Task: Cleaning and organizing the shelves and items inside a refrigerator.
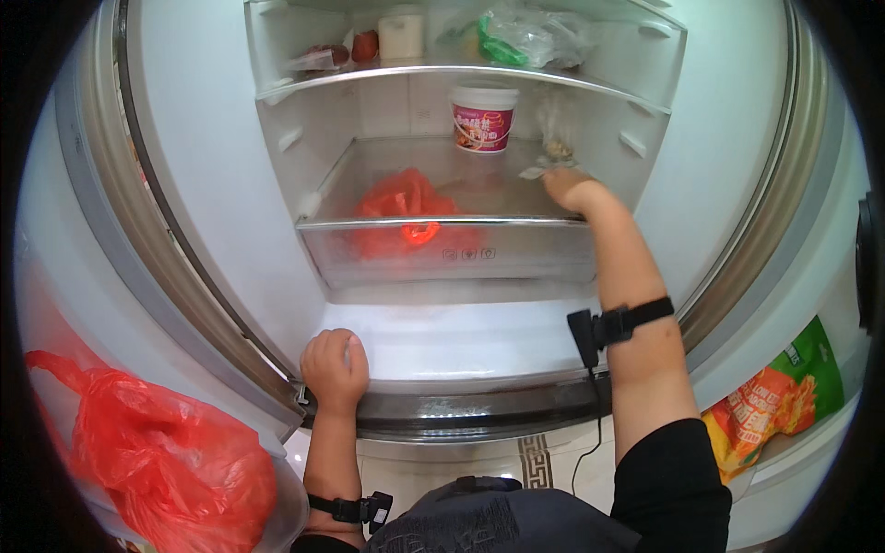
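My right hand (568,189) reaches to the right side of the refrigerator's lower glass shelf (501,190). Its fingers are closed on a crumpled white sheet (543,170); whether this is cloth, paper or plastic is unclear. Just behind the sheet stands a clear plastic bag (557,128) with small pale pieces at its bottom. A white lidded bucket (483,117) with a purple printed label is on the same shelf, left of the bag. My left hand (334,368) rests at the front left edge of the refrigerator floor (456,339), fingers curled together, with nothing seen in it.
Under the shelf is a clear drawer (532,256); a red plastic bag (404,200) shows there. The upper shelf (456,71) holds a white container (401,34) and plastic bags (539,38). Open doors flank me, with a red bag (169,456) and a printed food pouch (774,401).
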{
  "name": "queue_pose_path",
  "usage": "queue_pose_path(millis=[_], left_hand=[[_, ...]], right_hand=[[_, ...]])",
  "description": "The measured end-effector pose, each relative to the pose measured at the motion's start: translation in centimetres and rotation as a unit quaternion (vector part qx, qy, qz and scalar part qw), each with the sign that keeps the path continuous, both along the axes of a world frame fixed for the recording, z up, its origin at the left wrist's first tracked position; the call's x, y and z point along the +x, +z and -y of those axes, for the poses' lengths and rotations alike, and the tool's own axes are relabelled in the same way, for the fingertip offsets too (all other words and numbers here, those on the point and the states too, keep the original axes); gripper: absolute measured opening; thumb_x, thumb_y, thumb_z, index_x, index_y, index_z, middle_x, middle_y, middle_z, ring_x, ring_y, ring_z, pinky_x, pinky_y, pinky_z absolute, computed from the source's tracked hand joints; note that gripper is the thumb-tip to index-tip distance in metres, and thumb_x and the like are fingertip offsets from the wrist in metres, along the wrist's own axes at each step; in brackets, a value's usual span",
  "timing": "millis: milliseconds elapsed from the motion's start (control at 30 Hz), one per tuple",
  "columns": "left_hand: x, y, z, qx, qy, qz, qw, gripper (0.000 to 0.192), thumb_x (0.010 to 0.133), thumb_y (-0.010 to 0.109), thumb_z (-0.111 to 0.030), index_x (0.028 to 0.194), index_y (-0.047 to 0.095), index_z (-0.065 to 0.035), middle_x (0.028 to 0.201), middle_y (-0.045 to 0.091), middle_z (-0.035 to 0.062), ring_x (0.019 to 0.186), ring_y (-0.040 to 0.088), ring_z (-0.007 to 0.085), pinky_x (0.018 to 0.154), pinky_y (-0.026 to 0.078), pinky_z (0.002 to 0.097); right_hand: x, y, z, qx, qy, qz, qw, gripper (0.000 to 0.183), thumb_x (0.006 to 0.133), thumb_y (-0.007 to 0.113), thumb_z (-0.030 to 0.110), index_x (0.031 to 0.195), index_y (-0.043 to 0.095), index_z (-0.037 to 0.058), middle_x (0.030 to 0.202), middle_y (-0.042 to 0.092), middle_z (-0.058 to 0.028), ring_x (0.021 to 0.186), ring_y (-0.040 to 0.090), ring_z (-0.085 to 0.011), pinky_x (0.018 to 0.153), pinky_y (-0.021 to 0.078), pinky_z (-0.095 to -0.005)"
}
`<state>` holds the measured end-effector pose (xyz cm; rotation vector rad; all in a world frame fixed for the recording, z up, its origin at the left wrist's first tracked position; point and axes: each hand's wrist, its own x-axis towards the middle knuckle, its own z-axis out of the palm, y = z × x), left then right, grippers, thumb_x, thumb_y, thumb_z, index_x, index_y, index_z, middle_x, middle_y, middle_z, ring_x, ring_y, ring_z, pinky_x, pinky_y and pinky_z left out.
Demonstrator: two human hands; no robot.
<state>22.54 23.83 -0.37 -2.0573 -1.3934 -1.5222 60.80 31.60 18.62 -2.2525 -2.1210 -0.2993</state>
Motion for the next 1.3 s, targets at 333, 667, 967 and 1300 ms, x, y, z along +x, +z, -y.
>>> queue_pose_path(millis=[333, 667, 967, 1300], left_hand=[[0.0, -0.5, 0.1, -0.002, 0.002, 0.002, 1.000, 0.011, 0.077, 0.054, -0.017, 0.073, 0.057, -0.0070, 0.069, 0.054, 0.0092, 0.066, 0.051, 0.0312, 0.060, 0.037, 0.0437], [0.1, -0.1, 0.2, 0.001, -0.008, -0.001, 1.000, 0.009, 0.077, 0.054, -0.016, 0.073, 0.057, -0.0080, 0.067, 0.053, 0.0084, 0.065, 0.051, 0.0305, 0.060, 0.037, 0.0433], [-0.6, -0.3, 0.0, 0.006, 0.005, -0.010, 1.000, 0.009, 0.075, 0.055, -0.016, 0.070, 0.056, -0.0086, 0.066, 0.054, 0.0066, 0.063, 0.051, 0.0288, 0.058, 0.037, 0.0420], [-0.9, 0.4, 0.5, -0.027, -0.002, -0.011, 1.000, 0.012, 0.078, 0.054, -0.016, 0.071, 0.058, -0.0075, 0.068, 0.054, 0.0105, 0.065, 0.051, 0.0324, 0.061, 0.037, 0.0442]], right_hand=[[-19.8, -0.3, -2.9, -0.044, 0.245, -0.104, 0.963, 0.035, 0.081, 0.047, 0.024, 0.100, 0.066, 0.0016, 0.109, 0.062, -0.0195, 0.099, 0.061, -0.0312, 0.084, 0.0457, -0.0408], [1.3, -0.1, -1.6, -0.023, 0.015, 0.037, 0.999, 0.038, 0.087, 0.036, 0.017, 0.108, 0.063, 0.0001, 0.123, 0.054, -0.0206, 0.113, 0.053, -0.0350, 0.095, 0.0417, -0.0426], [-14.7, 0.5, -0.9, -0.034, 0.169, -0.075, 0.982, 0.044, 0.093, 0.031, 0.033, 0.117, 0.056, 0.0050, 0.121, 0.055, -0.0187, 0.109, 0.053, -0.0355, 0.094, 0.0406, -0.0413], [-17.1, 2.9, 0.0, -0.132, 0.307, -0.093, 0.938, 0.057, 0.094, 0.030, 0.042, 0.140, 0.034, 0.0088, 0.148, 0.027, -0.0098, 0.136, 0.025, -0.0266, 0.111, 0.0191, -0.0317]])
